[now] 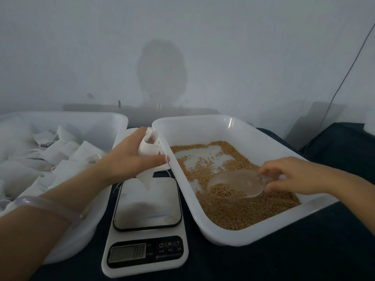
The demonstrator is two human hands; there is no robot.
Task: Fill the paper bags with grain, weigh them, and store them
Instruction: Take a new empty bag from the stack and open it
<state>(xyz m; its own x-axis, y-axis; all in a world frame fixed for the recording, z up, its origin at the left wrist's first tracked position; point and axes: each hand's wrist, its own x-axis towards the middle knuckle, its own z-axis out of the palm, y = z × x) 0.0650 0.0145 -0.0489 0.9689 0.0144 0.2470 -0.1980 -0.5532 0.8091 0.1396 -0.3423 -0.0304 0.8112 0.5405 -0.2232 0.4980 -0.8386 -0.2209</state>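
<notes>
Scale (146, 201) at 6 o'clock: platform bare, readout zero, ready. R hand (294, 175) at 4 o'clock pinches handle of clear scoop (235, 184), bowl sunk in grain (243, 209) inside tray (223, 236). L hand (129, 157), centre, fingers curled round paper bag (149, 148), holds mouth open just beside tray's left rim, prob. for short pour over edge; tub (119, 121) of spare bags (67, 151) crowds 9 o'clock.

The scale (146, 220) stands on the table (304, 254) at six o'clock in the view. The left tub (119, 119) lies just beside it at its nine o'clock, with a heap of paper bags (60, 153) in it. The right tub (203, 121) lies at its three o'clock, with grain (239, 213) in it. The scoop (235, 185) lies in the grain, the right hand (294, 175) at its three o'clock end. The left hand (129, 159) holds a single bag (149, 148) over the scale's twelve o'clock edge.
</notes>
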